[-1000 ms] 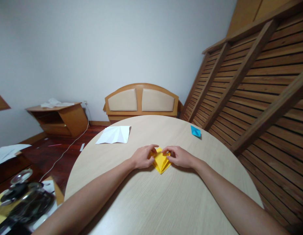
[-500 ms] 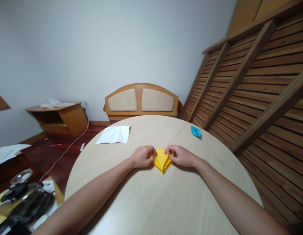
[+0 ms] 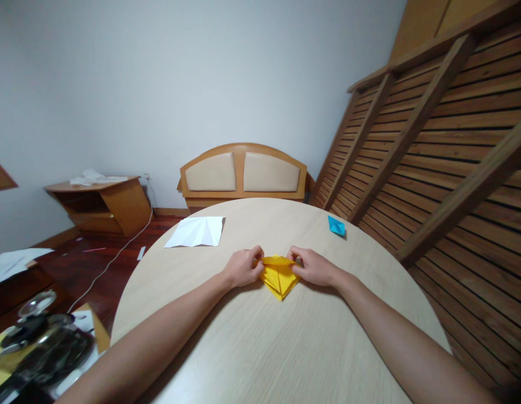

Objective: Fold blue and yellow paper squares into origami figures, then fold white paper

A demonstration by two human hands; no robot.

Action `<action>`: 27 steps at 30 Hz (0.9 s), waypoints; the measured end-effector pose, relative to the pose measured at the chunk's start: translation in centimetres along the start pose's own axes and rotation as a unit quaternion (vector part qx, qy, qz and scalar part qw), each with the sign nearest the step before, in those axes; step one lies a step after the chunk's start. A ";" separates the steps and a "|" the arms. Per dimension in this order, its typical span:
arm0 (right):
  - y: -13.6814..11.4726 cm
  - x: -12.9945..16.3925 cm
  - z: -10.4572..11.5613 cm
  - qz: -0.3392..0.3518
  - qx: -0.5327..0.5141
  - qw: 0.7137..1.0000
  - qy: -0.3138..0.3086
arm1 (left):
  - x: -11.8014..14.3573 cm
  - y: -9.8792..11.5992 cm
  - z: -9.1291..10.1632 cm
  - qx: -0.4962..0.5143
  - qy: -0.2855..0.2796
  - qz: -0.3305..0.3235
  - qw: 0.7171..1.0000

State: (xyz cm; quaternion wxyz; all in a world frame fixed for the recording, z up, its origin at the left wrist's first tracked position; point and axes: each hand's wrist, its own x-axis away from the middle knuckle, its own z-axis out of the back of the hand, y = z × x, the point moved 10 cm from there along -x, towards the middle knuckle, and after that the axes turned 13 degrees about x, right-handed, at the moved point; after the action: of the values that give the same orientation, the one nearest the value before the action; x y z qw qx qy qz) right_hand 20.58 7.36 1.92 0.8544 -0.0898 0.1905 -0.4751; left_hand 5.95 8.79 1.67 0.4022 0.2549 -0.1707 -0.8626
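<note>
Where the table (image 3: 268, 348) curves away: creased white sheet (image 3: 197, 232) left, blue folded piece (image 3: 336, 226) right.
Yellow paper (image 3: 279, 279): on the table, one corner toward the wearer; long axis unclear.
Grip: left hand (image 3: 245, 267), right hand (image 3: 312, 266) pinching its opposite sides.

Looks like thin, creased paper for the yellow shape (image 3: 279, 276), white sheet (image 3: 195, 232) and blue shape (image 3: 336, 225). Looks like smooth, pale wood on the desk (image 3: 268, 348), a bit shiny. Looks rough and woody on the slatted panel (image 3: 437, 163).
</note>
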 end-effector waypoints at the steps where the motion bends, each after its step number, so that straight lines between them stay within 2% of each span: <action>1: 0.1 -0.1 0.0 -0.004 0.003 1.000 0.003 | 0.0 0.0 0.0 0.001 0.000 0.003 1.000; 8: 0.4 -0.4 -0.3 -0.019 0.007 1.000 0.012 | 0.0 0.0 0.0 -0.001 0.007 0.011 1.000; 19: 0.0 -0.5 -0.3 -0.030 0.017 0.999 0.014 | 0.1 -0.7 0.1 0.037 0.066 0.058 0.995; 27: -0.6 -0.6 -0.4 -0.027 0.026 0.999 0.024 | 0.4 0.4 1.2 0.062 0.124 0.017 0.990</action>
State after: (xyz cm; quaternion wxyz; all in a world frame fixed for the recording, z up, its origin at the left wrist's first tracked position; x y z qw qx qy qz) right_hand 19.70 7.58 1.89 0.8385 -0.0608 0.1961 -0.5048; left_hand 5.27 8.32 2.74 0.4186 0.3812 -0.1774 -0.8050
